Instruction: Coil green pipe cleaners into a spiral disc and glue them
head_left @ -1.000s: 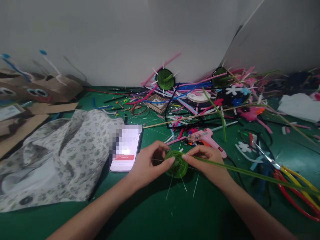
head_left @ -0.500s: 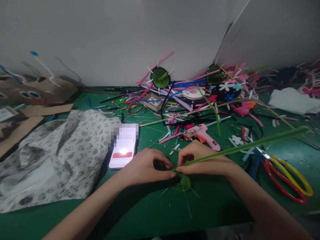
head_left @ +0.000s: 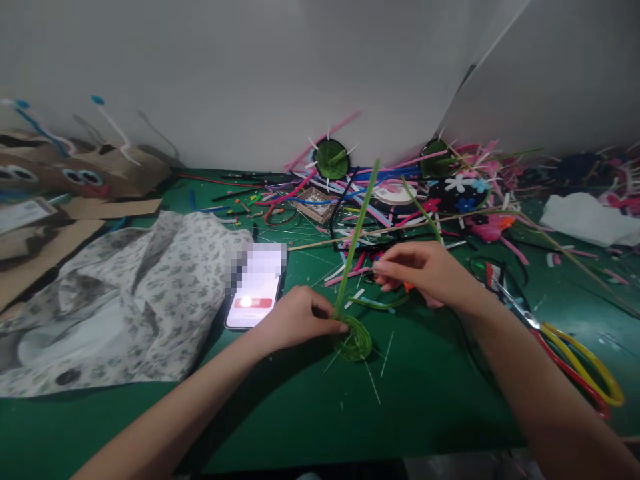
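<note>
A flat spiral coil of green pipe cleaner lies on the table. My left hand pinches its upper left edge between thumb and fingers. From that edge a long green tail stands up, leaning slightly right. My right hand is apart from the coil, its fingers loosely curled with nothing visible in them. It hovers over the pink glue gun, which it mostly hides. Close to its fingertips, a short green pipe cleaner lies on the table.
A lit phone and a printed cloth are at left. Scissors with red and yellow handles lie at right. Behind are loose pipe cleaners, a round green piece and a flowered black piece. Cardboard figures stand far left.
My right hand has let go of the green tail and moved up and right over the glue gun. The tail now points upward instead of right. My left hand still pinches the coil.
</note>
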{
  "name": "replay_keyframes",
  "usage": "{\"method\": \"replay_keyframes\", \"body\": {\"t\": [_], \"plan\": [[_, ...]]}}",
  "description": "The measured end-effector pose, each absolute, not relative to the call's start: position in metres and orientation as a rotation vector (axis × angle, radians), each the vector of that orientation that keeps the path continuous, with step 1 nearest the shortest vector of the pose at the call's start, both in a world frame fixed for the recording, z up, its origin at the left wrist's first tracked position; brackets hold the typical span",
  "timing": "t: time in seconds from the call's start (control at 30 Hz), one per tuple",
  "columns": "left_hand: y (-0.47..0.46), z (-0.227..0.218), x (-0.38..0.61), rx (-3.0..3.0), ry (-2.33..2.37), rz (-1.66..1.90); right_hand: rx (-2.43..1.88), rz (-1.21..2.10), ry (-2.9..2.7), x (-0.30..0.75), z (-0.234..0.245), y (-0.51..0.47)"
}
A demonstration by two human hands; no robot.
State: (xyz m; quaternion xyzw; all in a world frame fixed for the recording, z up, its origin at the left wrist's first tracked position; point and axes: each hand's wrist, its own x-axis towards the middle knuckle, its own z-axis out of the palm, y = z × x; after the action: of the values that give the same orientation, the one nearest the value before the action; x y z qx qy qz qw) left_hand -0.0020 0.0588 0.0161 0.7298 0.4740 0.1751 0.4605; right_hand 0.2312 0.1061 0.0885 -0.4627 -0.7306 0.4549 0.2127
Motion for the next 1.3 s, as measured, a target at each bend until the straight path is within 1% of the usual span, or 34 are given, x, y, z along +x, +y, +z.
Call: {"method": "replay_keyframes", "body": {"t": [0.03, 0.13, 0.2, 0.23, 0.3, 0.4, 0.57, 0.87, 1.3], "plan": [[0.059, 0.016, -0.003, 1.766, 1.174, 0.459, -1.372, 1.128, -2.014, 0.240, 0.085, 0.106], [0.061, 0.015, -0.004, 1.688, 1.218, 0.534, -1.614, 0.556, -2.048, 0.262, 0.068, 0.105], [0.062, 0.014, -0.005, 1.649, 1.251, 0.551, -1.664, 0.202, -2.075, 0.272, 0.051, 0.103], [0.063, 0.014, -0.005, 1.635, 1.267, 0.551, -1.664, 0.078, -2.089, 0.275, 0.042, 0.101], [0.063, 0.013, -0.005, 1.619, 1.297, 0.533, -1.682, -0.041, -2.098, 0.278, 0.025, 0.098], [0.061, 0.013, -0.002, 1.643, 1.354, 0.488, -1.724, -0.086, -2.102, 0.274, 0.011, 0.094], [0.056, 0.015, 0.003, 1.746, 1.404, 0.451, -1.707, -0.139, -2.034, 0.268, 0.009, 0.090], [0.055, 0.013, 0.003, 1.750, 1.419, 0.441, -1.364, -0.238, -2.144, 0.257, 0.012, 0.072], [0.054, 0.011, 0.003, 1.790, 1.395, 0.456, -1.321, -0.165, -2.216, 0.254, 0.009, 0.069]]}}
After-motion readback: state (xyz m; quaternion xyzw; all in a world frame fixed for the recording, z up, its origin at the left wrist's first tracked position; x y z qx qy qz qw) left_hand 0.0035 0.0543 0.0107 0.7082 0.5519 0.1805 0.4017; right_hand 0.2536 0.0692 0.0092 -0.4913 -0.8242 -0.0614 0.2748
